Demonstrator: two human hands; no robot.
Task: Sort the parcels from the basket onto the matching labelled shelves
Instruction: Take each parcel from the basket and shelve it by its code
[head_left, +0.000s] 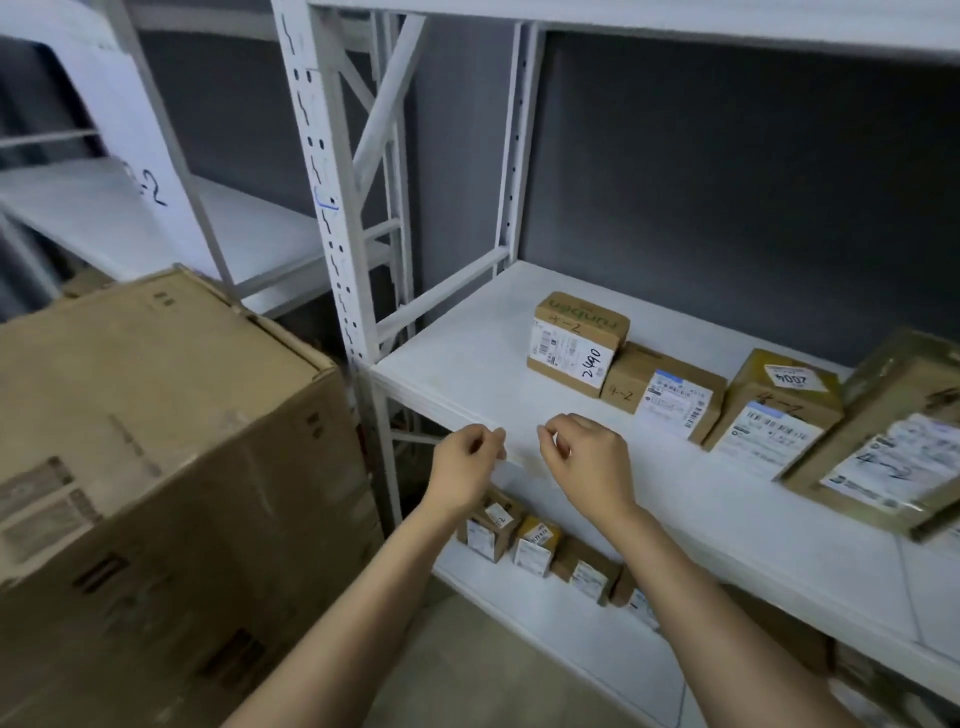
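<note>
Both hands, left hand (467, 462) and right hand (587, 457), at shelf (467, 364) front edge.

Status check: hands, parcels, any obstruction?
Left hand and right hand at the shelf's front edge, fingers curled, no parcel held. Four parcels along the shelf, leftmost marked 2490. Large carton close on the left.

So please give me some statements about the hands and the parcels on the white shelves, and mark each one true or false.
1. The left hand holds a parcel. False: both it and the right hand hold no parcel, fingers curled at the white metal shelf front edge.
2. The brown cardboard parcel with the white label bears a handwritten 2490. True.
3. The shelf below is bare. False: small brown boxes stand there.
4. The large brown cardboard carton is left of the shelving. True.
</note>
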